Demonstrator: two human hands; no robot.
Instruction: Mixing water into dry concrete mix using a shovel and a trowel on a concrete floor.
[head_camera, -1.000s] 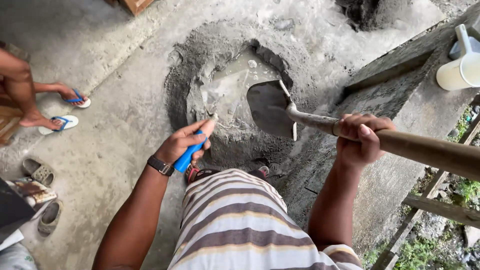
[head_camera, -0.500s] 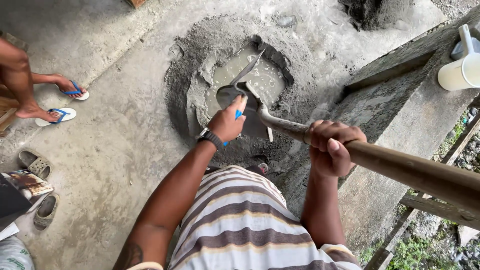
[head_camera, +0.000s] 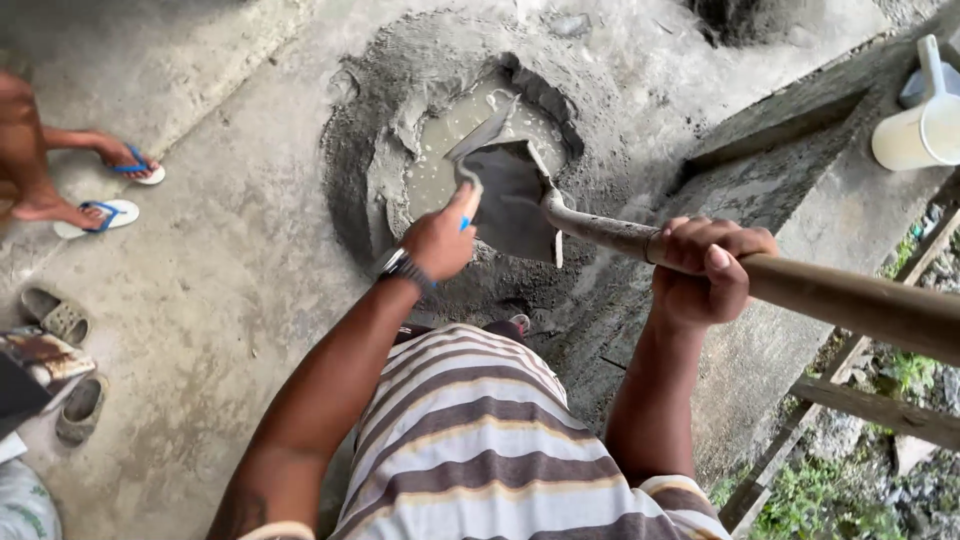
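One shovel (head_camera: 520, 200), one trowel (head_camera: 480, 140), one ring of wet cement (head_camera: 400, 120), one white jug (head_camera: 915, 125), two blue-strapped sandals (head_camera: 100, 215), two grey slippers (head_camera: 60, 320).

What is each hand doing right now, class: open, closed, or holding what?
Left hand: closed on a blue-handled trowel, against the shovel blade.
Right hand: closed around the shovel handle.

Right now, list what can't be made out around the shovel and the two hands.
- Trowel handle: head view, only a blue sliver shows; the left hand covers the rest.
- Shovel handle end: cut off by the right edge, past the right hand.
- Depth of the grey puddle: murky.
- Person's feet: hidden by the striped shirt.
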